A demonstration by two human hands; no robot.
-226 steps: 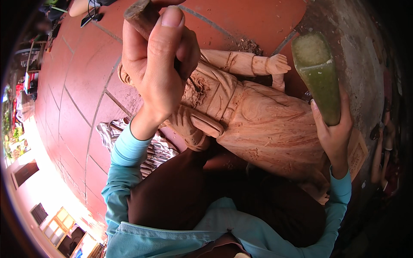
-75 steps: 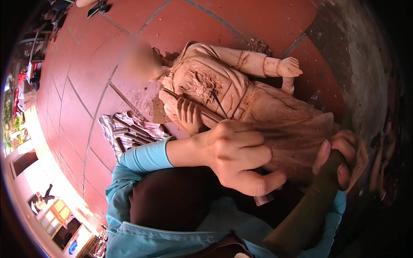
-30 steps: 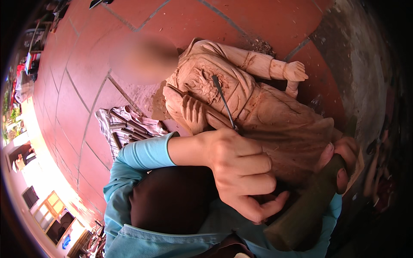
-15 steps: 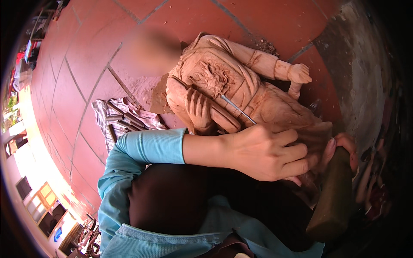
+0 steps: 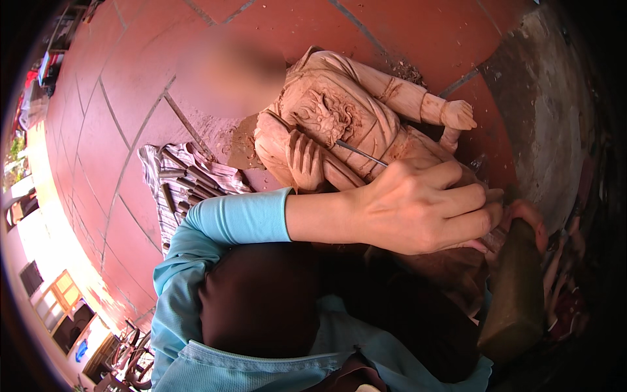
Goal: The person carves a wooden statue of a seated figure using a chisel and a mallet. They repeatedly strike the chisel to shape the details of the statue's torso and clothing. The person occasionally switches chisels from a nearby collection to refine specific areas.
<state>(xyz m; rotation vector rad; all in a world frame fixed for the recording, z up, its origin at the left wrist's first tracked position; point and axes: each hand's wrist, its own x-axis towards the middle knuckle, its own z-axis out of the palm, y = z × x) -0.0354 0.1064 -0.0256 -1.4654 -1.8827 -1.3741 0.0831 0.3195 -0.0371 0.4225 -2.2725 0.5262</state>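
A carved wooden figure with a raised relief on its chest lies on the floor before me. My left hand is closed around a chisel, its handle hidden in my fingers. The thin metal shaft of the chisel slants up and left, its tip at the lower edge of the chest relief. To the right, my right hand grips a thick wooden mallet, whose broad end points down toward me. The mallet covers part of that hand.
Several carving tools lie on a striped cloth left of the figure. Wood chips are scattered on the red tiled floor beyond it. A grey patch of ground borders the tiles at right. A bicycle stands at lower left.
My left hand has shifted right and slightly up, and the chisel slants at a flatter angle. The mallet in my right hand has moved a little to the right. The view has shifted slightly.
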